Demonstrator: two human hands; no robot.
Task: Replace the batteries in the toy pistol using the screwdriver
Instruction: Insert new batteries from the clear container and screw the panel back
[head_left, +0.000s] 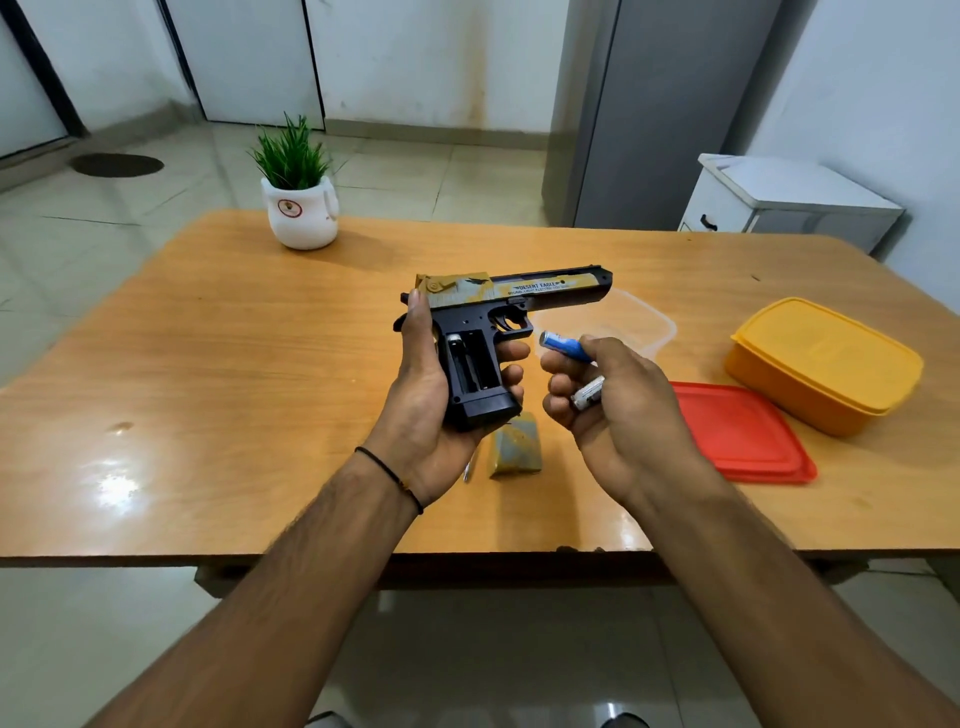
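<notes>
My left hand (421, 410) grips the toy pistol (498, 306) by its black handle, barrel pointing right, above the table. The battery compartment (467, 364) in the handle is open, with its slots showing. My right hand (618, 400) pinches a blue battery (563, 347) between thumb and forefinger, its metal end just right of the handle. A second battery, white and silver (588, 393), sits tucked in the lower fingers of the same hand. The compartment cover (515, 448), gold and grey, lies on the table below the pistol. A thin metal tip (468, 472) shows beside my left wrist.
A wooden table (234, 389) carries a white pot with a green plant (300, 205) at the back left. A clear plastic box (623, 322) stands behind my right hand. A red lid (748, 436) and a yellow lidded container (823, 364) sit at the right.
</notes>
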